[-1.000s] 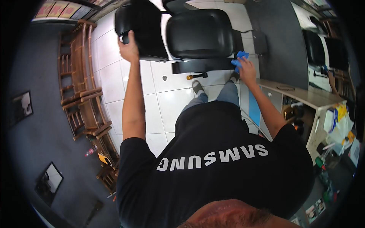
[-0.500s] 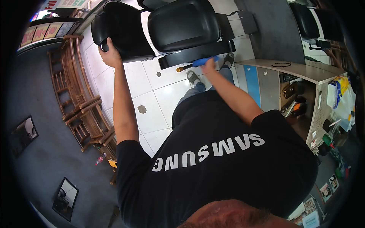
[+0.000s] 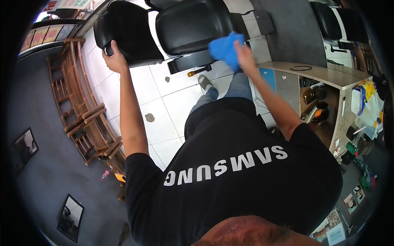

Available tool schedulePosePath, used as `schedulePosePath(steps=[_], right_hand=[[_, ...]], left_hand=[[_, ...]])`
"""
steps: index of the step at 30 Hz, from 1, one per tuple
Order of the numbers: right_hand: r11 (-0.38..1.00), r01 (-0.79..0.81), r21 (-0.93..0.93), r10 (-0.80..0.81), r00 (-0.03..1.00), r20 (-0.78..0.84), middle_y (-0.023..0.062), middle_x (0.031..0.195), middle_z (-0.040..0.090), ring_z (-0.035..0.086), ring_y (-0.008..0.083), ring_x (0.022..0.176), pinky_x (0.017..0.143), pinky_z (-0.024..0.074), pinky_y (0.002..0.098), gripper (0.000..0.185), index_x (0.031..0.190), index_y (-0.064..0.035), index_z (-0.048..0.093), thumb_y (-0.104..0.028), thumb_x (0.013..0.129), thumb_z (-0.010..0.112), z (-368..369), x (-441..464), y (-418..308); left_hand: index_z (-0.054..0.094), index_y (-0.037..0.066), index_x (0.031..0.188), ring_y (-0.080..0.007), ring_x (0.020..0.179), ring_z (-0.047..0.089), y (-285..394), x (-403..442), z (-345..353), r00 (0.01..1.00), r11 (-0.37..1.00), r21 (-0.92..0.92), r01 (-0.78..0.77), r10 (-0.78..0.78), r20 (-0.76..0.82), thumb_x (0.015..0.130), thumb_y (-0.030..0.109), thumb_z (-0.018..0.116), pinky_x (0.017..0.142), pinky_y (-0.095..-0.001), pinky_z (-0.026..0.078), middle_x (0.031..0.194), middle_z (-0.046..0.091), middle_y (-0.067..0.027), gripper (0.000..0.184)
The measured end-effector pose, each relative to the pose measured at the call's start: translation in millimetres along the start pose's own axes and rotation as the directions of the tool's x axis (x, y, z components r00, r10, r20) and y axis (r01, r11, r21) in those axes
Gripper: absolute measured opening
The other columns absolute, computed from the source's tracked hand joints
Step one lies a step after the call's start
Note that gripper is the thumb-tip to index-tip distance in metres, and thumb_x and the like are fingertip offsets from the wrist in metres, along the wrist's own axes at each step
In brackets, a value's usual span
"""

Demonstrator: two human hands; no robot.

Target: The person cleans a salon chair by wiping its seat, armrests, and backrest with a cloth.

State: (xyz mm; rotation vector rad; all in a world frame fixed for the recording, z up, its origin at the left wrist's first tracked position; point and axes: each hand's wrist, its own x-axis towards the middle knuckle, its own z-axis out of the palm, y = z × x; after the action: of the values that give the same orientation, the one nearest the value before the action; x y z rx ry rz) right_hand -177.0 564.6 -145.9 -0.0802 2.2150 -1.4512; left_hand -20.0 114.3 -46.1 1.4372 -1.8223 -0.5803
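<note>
A black padded salon chair stands ahead of me, its seat (image 3: 195,28) at the top middle and its backrest (image 3: 125,30) to the left. My left hand (image 3: 115,59) grips the lower left edge of that backrest, thumb on the near face and the other fingers partly hidden. In my right hand (image 3: 245,55) is a bunched blue cloth (image 3: 226,49), raised over the right front corner of the seat. Below the seat, a black side piece (image 3: 184,62) and a lever with a yellow-brown knob (image 3: 191,74) stick out.
A wooden cabinet (image 3: 328,76) with a blue door and open shelves is at my right. Bamboo benches (image 3: 78,102) line the left side. White floor tiles (image 3: 164,119) lie between, with my shoe (image 3: 204,82) near the chair. Mirrors (image 3: 70,217) hang at lower left.
My right hand has lifted the blue cloth up and to the right, away from the chair's lower side piece and lever. My left hand stays on the backrest; the view has shifted slightly.
</note>
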Motion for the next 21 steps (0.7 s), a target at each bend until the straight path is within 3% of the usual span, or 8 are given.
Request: schedulePosePath(steps=[2, 5, 10, 12, 14, 16, 18, 21], right_hand=[[0.988, 0.092, 0.126, -0.072, 0.985, -0.154, 0.0066, 0.074, 0.067, 0.061, 0.0179, 0.068, 0.067, 0.0496, 0.0366, 0.058, 0.093, -0.0009, 0.071, -0.056, 0.102, 0.055, -29, 24, -27], [0.808, 0.273, -0.522, -0.386, 0.915, -0.119, 0.0163, 0.089, 0.075, 0.071, 0.0316, 0.082, 0.077, 0.0532, 0.0436, 0.058, 0.105, -0.0005, 0.074, -0.054, 0.102, 0.051, -35, 87, 12], [0.368, 0.353, -0.86, -0.268, 0.926, 0.265, 0.0186, 0.096, 0.076, 0.071, 0.0389, 0.094, 0.09, 0.0509, 0.0519, 0.048, 0.099, -0.0053, 0.076, -0.046, 0.101, 0.05, 67, 75, 30], [0.437, 0.464, -0.771, -0.226, 0.886, 0.405, 0.017, 0.106, 0.075, 0.071, 0.035, 0.097, 0.087, 0.05, 0.0501, 0.048, 0.102, -0.0073, 0.077, -0.048, 0.1, 0.052, 126, 53, 14], [0.513, 0.672, -0.534, -0.474, 0.74, 0.478, 0.0149, 0.119, 0.072, 0.066, 0.0345, 0.111, 0.1, 0.0437, 0.0526, 0.035, 0.112, -0.012, 0.074, -0.04, 0.1, 0.057, 180, 19, 9], [0.354, 0.828, -0.434, -0.579, 0.559, 0.594, 0.0107, 0.145, 0.058, 0.051, 0.0305, 0.136, 0.116, 0.0328, 0.0511, 0.036, 0.127, -0.0168, 0.069, -0.038, 0.101, 0.056, 228, -9, 18], [0.288, 0.873, -0.393, -0.387, 0.482, 0.786, 0.0032, 0.161, 0.041, 0.031, 0.0264, 0.151, 0.124, 0.0209, 0.0496, 0.04, 0.138, -0.0195, 0.063, -0.035, 0.101, 0.056, 232, -32, 17], [0.178, 0.92, -0.349, -0.474, 0.391, 0.789, 0.0004, 0.16, 0.043, 0.03, 0.0245, 0.153, 0.126, 0.0181, 0.0492, 0.041, 0.137, -0.0213, 0.063, -0.025, 0.096, 0.062, 188, -31, 29]], left_hand=[[0.06, 0.003, 0.138, -0.0394, 0.118, 0.065, -1, 2, 1, 1.0, 1.0, 0.004, 0.004, -0.004, 0.0, 0.08, 0.069, 0.072, 0.105, -0.0442, 0.046, 0.126, 0.069, -0.0214, 0.088], [0.061, 0.003, 0.137, -0.0384, 0.117, 0.066, -4, 3, 3, 1.0, 1.0, 0.026, 0.006, -0.005, -0.015, 0.08, 0.069, 0.071, 0.105, -0.0441, 0.047, 0.125, 0.07, -0.0209, 0.087], [0.064, 0.003, 0.134, -0.0389, 0.114, 0.068, 1, 2, 0, 0.999, 0.999, 0.032, -0.012, 0.013, -0.039, 0.081, 0.067, 0.071, 0.103, -0.0441, 0.049, 0.121, 0.072, -0.021, 0.084], [0.064, 0.003, 0.134, -0.0391, 0.113, 0.068, 1, 0, 1, 0.999, 0.999, 0.041, -0.013, 0.014, -0.043, 0.081, 0.067, 0.071, 0.102, -0.0441, 0.049, 0.12, 0.072, -0.0209, 0.083], [0.063, 0.004, 0.135, -0.0388, 0.114, 0.067, -2, 4, 4, 0.999, 0.999, 0.041, -0.012, 0.014, -0.042, 0.081, 0.067, 0.07, 0.103, -0.0438, 0.048, 0.121, 0.071, -0.0209, 0.084], [0.062, 0.004, 0.136, -0.0385, 0.114, 0.067, -3, 2, 3, 0.999, 0.999, 0.043, -0.023, 0.024, -0.04, 0.081, 0.067, 0.07, 0.103, -0.0438, 0.048, 0.122, 0.071, -0.0209, 0.084], [0.063, 0.004, 0.134, -0.039, 0.116, 0.066, 0, -1, -1, 1.0, 0.999, 0.032, -0.007, 0.008, -0.028, 0.08, 0.07, 0.071, 0.103, -0.0449, 0.048, 0.123, 0.071, -0.0205, 0.085], [0.062, 0.004, 0.136, -0.0387, 0.115, 0.067, -4, 3, 1, 1.0, 0.999, 0.032, -0.015, 0.016, -0.009, 0.081, 0.067, 0.071, 0.103, -0.0439, 0.048, 0.123, 0.071, -0.0205, 0.084]])
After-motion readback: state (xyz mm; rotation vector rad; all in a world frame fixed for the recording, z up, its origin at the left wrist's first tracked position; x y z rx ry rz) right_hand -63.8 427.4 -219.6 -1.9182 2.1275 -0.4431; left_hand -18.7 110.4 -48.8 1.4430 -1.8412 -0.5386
